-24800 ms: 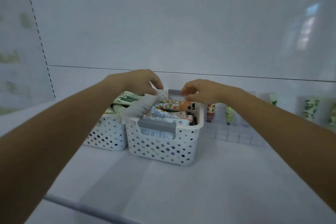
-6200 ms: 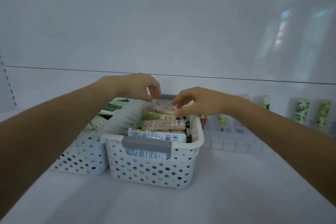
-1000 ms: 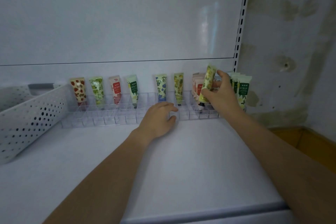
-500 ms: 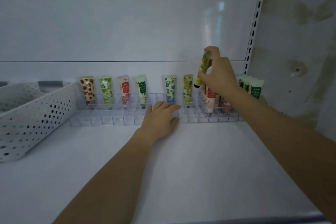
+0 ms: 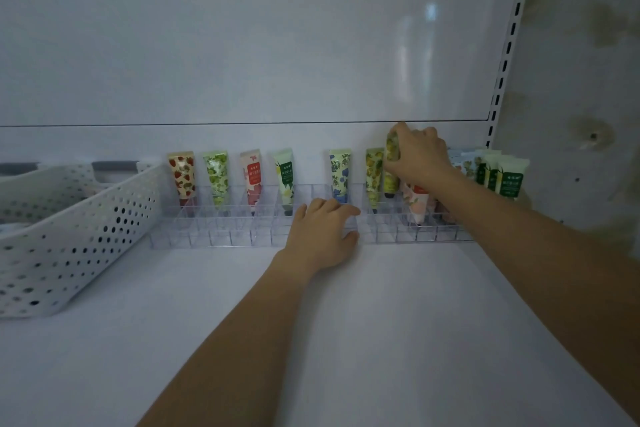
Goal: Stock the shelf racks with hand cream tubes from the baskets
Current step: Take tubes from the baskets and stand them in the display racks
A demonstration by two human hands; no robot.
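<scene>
The yellow-green patterned hand cream tube [image 5: 392, 166] hangs cap-down over the back row of the clear plastic divided rack [image 5: 221, 236], toward the rack's right end, with the curled fingers and thumb of the right hand [image 5: 417, 158] wrapped round its upper part; whether the dark cap has already entered a cell I cannot tell. Just left of it in the rack stands a matching yellow-green lemon-print tube [image 5: 373, 173], so the step in hand looks like seating this one beside its twin. To do it well, I would lower it straight down, cap first, lean it back like its neighbours, and loosen the grip only once the cap has reached the bottom of the cell. The wrist passes right over a peach-and-white tube [image 5: 417, 203] in the rack, which a careless withdrawal could tip. The left hand [image 5: 323, 236] lies flat with relaxed, spread fingers on the rack's front edge near its middle, holding nothing, and is well placed to stop the light rack sliding. Further left in the rack stand a strawberry-print tube [image 5: 181, 173] and several others in single file, and at its right end a cluster of green-and-white tubes [image 5: 502, 177]. A white perforated plastic basket [image 5: 76, 229] sits off the rack's left end
</scene>
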